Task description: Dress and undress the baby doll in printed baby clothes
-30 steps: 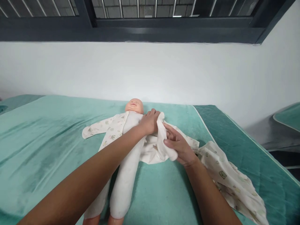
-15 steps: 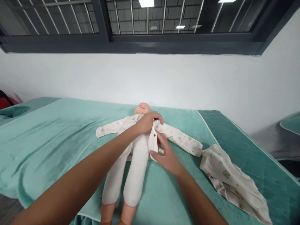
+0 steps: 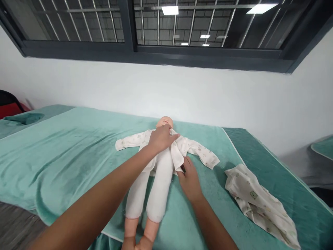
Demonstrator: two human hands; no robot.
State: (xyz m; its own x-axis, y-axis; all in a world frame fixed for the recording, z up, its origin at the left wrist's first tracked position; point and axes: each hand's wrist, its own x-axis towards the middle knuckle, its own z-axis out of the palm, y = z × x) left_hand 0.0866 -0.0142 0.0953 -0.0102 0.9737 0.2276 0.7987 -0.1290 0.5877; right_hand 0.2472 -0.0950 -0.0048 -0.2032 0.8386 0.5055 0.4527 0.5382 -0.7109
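A baby doll point(image 3: 157, 180) lies on its back on the teal blanket point(image 3: 65, 149), head toward the wall, white cloth legs toward me. It wears an open white printed shirt point(image 3: 197, 152) with both sleeves spread out. My left hand point(image 3: 160, 138) presses flat on the doll's chest, over the shirt's upper front edge. My right hand point(image 3: 189, 177) holds the lower edge of the shirt's right front panel beside the doll's hip, fingers pinched on the fabric.
A crumpled white printed garment point(image 3: 256, 199) lies on the blanket to the right. The white wall and a dark barred window stand behind. A darker teal mattress edge point(image 3: 286, 170) runs along the right; a teal pillow point(image 3: 24, 118) sits far left.
My right hand has drawn the shirt's right panel across toward the doll's middle and slid down to its hem. My left hand stayed on the chest. The camera has tilted up.
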